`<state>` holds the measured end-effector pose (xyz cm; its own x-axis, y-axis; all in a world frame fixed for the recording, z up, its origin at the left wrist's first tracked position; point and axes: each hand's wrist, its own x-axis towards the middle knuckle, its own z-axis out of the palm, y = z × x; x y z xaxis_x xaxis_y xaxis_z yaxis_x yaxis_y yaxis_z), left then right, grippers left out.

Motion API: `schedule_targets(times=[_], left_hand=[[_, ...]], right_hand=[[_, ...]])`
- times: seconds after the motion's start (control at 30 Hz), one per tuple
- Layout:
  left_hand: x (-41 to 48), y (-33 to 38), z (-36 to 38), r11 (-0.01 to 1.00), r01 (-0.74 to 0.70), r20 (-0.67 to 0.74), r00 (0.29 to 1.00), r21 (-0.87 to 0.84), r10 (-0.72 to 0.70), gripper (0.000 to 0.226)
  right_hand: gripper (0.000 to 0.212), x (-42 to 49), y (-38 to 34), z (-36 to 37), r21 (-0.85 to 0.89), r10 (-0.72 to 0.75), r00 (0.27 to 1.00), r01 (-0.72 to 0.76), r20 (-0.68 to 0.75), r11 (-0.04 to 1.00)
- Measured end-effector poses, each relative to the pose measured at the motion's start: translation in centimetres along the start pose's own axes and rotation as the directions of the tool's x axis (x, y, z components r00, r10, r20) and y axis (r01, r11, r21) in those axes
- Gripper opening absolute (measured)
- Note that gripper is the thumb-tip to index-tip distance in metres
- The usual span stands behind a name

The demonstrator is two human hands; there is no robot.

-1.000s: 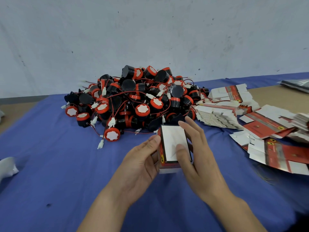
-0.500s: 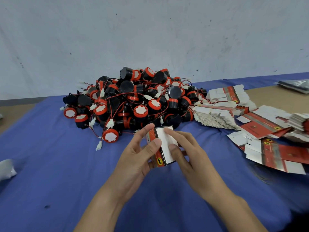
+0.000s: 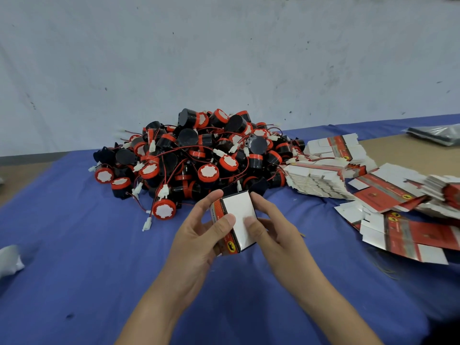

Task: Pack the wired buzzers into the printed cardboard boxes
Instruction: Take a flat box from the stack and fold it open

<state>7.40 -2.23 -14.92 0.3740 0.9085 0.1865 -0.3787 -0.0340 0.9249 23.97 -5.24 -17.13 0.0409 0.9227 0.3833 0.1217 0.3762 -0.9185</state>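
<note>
**Box lifted and turned in both hands, not yet loaded as far as can be seen**

Both hands are holding one printed cardboard box (image 3: 237,215) in the air just above the blue cloth (image 3: 74,257), right in front of the buzzer pile (image 3: 199,155). A second ago the box was lying lower and flatter, with its white face straight up. Now it is sitting higher and is turned, so its red printed side is showing on the left.

The left hand (image 3: 196,237) is gripping it, thumb pressing on the left edge and forefinger hooking the top left corner. The right hand (image 3: 276,237) is gripping it too, thumb pressing on the white face and fingers running along the right side. Neither hand is free and neither is holding a buzzer.

It looks as if the box is being squared up and its flaps worked, though I cannot tell which end is open. I also cannot tell whether anything is inside it.

The pile is looking untouched over the last second. One loose buzzer (image 3: 163,209) is lying nearest the hands, its white plug (image 3: 147,224) trailing on the cloth. A stack of flat boxes (image 3: 321,181) is sitting just right of the pile, and more loose flats (image 3: 398,232) are spreading out further right.

For the task, packing is looking early: many buzzers are waiting, and the next step probably needs one hand freeing to fetch one.
</note>
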Motion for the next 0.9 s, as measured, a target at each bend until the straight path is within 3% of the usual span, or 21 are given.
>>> schedule_targets(times=[0.2,0.43,0.57,0.67,0.7,0.73,0.77,0.8,0.83,0.87,0.9], left_hand=[[-0.5,0.2,-0.1,1.0,-0.021,-0.015,1.0,-0.002,0.021,0.048],[-0.9,0.4,0.4,0.998,-0.037,-0.079,0.996,0.045,0.041,0.065],[-1.0,0.1,0.7,0.982,-0.053,-0.218,0.971,0.183,0.093,0.088],[-1.0,-0.5,0.4,0.894,-0.126,-0.207,0.95,0.431,0.234,0.087],[-1.1,-0.8,0.3,0.799,-0.161,-0.142,0.946,0.579,0.293,0.084],[-1.1,-1.2,-0.1,0.589,-0.214,-0.034,0.924,0.78,0.381,0.085],[-0.9,-1.4,-0.3,0.28,-0.245,0.1,0.889,0.928,0.447,0.091],[-0.7,-1.9,-0.6,0.008,-0.279,0.246,0.86,0.96,0.447,0.098],[-0.7,-2.4,-0.8,-0.189,-0.305,0.358,0.833,0.933,0.422,0.104],[-0.7,-3.1,-1.0,-0.278,-0.326,0.415,0.828,0.904,0.378,0.106],[-0.7,-3.5,-1.2,-0.299,-0.342,0.432,0.843,0.891,0.322,0.105]], right_hand=[[0.041,0.0,-0.4,0.5,0.001,0.042,0.998,-0.042,0.037,0.999],[0.033,0.1,-0.8,0.8,0.012,0.043,0.999,-0.043,0.012,0.999],[0.031,0.3,-0.6,1.1,-0.042,0.093,0.995,-0.094,-0.025,0.995],[0.036,0.4,-0.2,1.1,-0.142,0.164,0.986,-0.164,-0.009,0.976],[0.04,0.4,0.0,1.1,-0.19,0.194,0.981,-0.194,-0.018,0.963],[0.044,0.5,0.0,1.0,-0.233,0.225,0.974,-0.228,-0.042,0.945],[0.047,0.5,0.1,0.8,-0.272,0.249,0.966,-0.26,-0.073,0.927],[0.048,0.5,0.2,0.6,-0.304,0.265,0.959,-0.283,-0.102,0.91],[0.049,0.4,0.3,0.3,-0.33,0.277,0.953,-0.304,-0.127,0.894],[0.051,0.3,0.4,0.1,-0.347,0.288,0.947,-0.321,-0.146,0.881],[0.053,0.3,0.4,-0.1,-0.357,0.302,0.94,-0.339,-0.158,0.87]])
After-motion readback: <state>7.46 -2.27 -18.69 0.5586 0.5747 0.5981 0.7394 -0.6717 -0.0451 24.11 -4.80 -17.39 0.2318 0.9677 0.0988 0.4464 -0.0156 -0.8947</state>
